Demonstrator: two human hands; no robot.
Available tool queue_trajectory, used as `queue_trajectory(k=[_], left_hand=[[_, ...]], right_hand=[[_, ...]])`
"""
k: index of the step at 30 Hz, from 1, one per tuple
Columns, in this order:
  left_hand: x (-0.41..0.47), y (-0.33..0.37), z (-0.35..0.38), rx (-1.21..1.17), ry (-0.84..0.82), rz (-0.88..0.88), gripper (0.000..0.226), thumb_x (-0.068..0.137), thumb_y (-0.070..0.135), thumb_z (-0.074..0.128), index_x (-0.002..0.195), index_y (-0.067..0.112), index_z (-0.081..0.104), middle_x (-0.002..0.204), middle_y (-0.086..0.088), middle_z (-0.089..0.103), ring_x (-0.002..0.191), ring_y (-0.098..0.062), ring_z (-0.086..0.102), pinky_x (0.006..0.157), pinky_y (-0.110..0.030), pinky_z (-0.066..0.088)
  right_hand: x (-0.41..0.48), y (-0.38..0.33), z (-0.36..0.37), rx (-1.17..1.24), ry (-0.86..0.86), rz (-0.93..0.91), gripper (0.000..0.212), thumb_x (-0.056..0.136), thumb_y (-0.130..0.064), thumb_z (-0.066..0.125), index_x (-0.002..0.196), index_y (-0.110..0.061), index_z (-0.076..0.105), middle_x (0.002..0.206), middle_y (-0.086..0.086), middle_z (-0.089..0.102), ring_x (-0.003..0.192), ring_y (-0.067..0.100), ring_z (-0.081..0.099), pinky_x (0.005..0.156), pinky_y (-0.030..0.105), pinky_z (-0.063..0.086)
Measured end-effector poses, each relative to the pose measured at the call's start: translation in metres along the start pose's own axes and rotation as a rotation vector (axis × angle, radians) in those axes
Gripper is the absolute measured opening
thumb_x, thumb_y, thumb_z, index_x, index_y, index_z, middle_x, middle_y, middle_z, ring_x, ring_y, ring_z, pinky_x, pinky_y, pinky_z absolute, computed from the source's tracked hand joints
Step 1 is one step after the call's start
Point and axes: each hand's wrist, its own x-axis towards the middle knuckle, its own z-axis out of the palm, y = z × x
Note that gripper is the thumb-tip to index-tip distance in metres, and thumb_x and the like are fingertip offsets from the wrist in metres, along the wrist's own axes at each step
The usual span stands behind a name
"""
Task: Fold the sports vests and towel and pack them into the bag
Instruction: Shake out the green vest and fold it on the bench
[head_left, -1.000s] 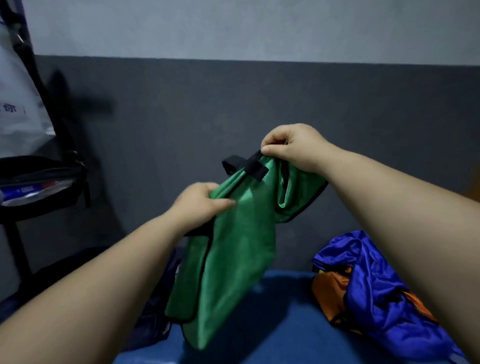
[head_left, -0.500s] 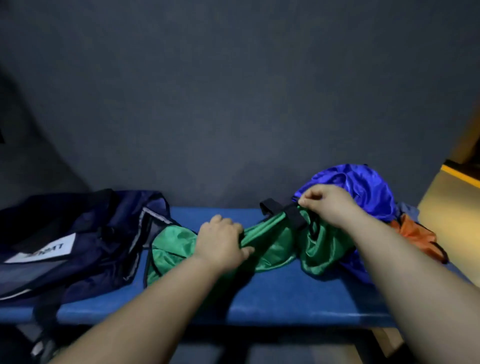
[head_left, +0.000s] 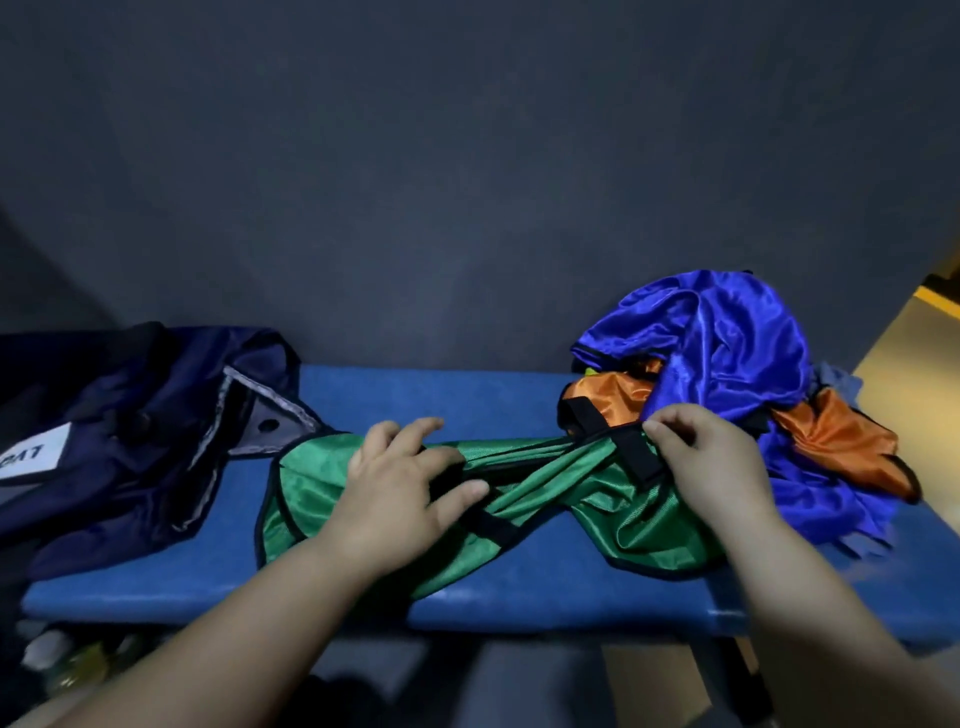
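Your left grip (head_left: 400, 499) has the navy bag (head_left: 130, 431) just off its left, mouth gaping toward the work, likely so that a folded piece can slide straight in. The bag's white label (head_left: 26, 457) carries dark letters, upside down and cut by the frame edge, too partial to read with confidence. That grip is released, fingers spread and flat on the green vest (head_left: 545, 483), apparently pinning its middle to the blue bench (head_left: 363, 587) while the cloth gets pulled straight. The vest lies twisted between your two grips, not yet folded. Your right grip (head_left: 711, 467) pinches the vest's black strap (head_left: 631, 452) between thumb and fingertips, seemingly to draw that end out. Just right of it and behind, the blue vest (head_left: 727, 343) and orange vest (head_left: 841, 441) wait in a crumpled heap against the green one's end. No other writing shows.
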Motion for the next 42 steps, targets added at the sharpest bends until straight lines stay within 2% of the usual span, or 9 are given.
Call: queue_trajectory(k=[5,9,15,21,27,31,33,37,42], left_hand=[[0.003,-0.011,-0.011,-0.357,0.067,-0.057,0.046,0.086,0.06,0.052,0.125,0.036,0.061,0.133,0.015,0.051,0.119,-0.001,0.03,0.101,-0.01,0.016],[0.006,-0.036,-0.017,-0.359,0.041,-0.167,0.024,0.091,0.041,0.061,0.115,0.044,0.061,0.116,0.005,0.065,0.123,-0.015,0.046,0.102,-0.032,0.038],[0.015,-0.056,-0.008,0.008,-0.035,-0.24,0.032,0.094,0.037,0.058,0.125,0.035,0.059,0.13,0.013,0.059,0.125,-0.018,0.037,0.101,-0.038,0.032],[0.024,-0.066,0.009,0.061,-0.146,-0.225,0.055,0.095,0.046,0.053,0.145,0.042,0.033,0.152,0.016,0.035,0.137,-0.018,0.023,0.106,-0.041,0.027],[0.029,-0.08,0.014,-0.107,-0.118,-0.195,0.069,0.091,0.037,0.064,0.15,0.04,0.028,0.125,0.004,0.054,0.121,-0.018,0.032,0.101,-0.029,0.029],[0.029,-0.086,0.015,-0.134,0.029,-0.145,0.036,0.086,0.035,0.07,0.121,0.034,0.065,0.087,0.009,0.05,0.103,-0.02,0.043,0.087,-0.027,0.032],[0.028,-0.086,0.011,-0.164,0.095,-0.12,0.018,0.083,0.04,0.071,0.099,0.032,0.073,0.08,0.007,0.052,0.095,-0.024,0.05,0.082,-0.032,0.037],[0.027,-0.083,0.002,-0.204,0.125,-0.106,0.018,0.082,0.041,0.07,0.073,0.027,0.064,0.074,0.002,0.057,0.085,-0.023,0.052,0.073,-0.034,0.038],[0.024,-0.077,-0.003,-0.285,0.214,-0.156,0.026,0.084,0.035,0.071,0.07,0.024,0.052,0.068,-0.004,0.059,0.07,-0.023,0.055,0.06,-0.035,0.038]], right_hand=[[0.004,0.002,-0.001,-0.017,0.009,-0.021,0.01,0.091,-0.032,0.064,0.081,-0.031,0.064,0.079,-0.008,0.066,0.08,0.018,0.059,0.07,0.033,0.043],[0.01,0.002,0.0,-0.039,0.007,-0.023,0.01,0.091,-0.032,0.064,0.081,-0.031,0.065,0.077,-0.011,0.065,0.081,0.017,0.059,0.072,0.032,0.043],[0.012,0.004,0.002,-0.06,0.006,-0.024,0.011,0.091,-0.03,0.063,0.081,-0.032,0.065,0.075,-0.012,0.065,0.077,0.015,0.058,0.069,0.031,0.04],[0.013,0.009,0.005,-0.078,0.026,-0.006,0.01,0.091,-0.029,0.064,0.082,-0.033,0.065,0.078,-0.015,0.065,0.077,0.012,0.058,0.071,0.031,0.038],[0.02,0.007,0.01,-0.073,0.037,0.009,0.01,0.091,-0.028,0.065,0.082,-0.033,0.065,0.077,-0.018,0.061,0.083,0.014,0.056,0.073,0.028,0.034],[0.022,0.009,0.014,-0.046,0.051,-0.018,0.009,0.089,-0.027,0.067,0.082,-0.032,0.066,0.079,-0.016,0.065,0.082,0.012,0.058,0.072,0.023,0.036],[0.022,0.011,0.013,-0.023,0.06,-0.036,0.011,0.088,-0.026,0.068,0.08,-0.033,0.066,0.079,-0.016,0.067,0.079,0.007,0.059,0.07,0.01,0.038],[0.021,0.012,0.009,0.035,0.067,-0.056,0.017,0.087,-0.026,0.069,0.076,-0.037,0.064,0.078,-0.017,0.067,0.074,-0.011,0.058,0.068,0.0,0.036],[0.021,0.017,0.005,0.113,0.055,-0.049,0.017,0.088,-0.026,0.069,0.074,-0.034,0.065,0.064,-0.014,0.062,0.063,-0.002,0.054,0.061,0.006,0.037]])
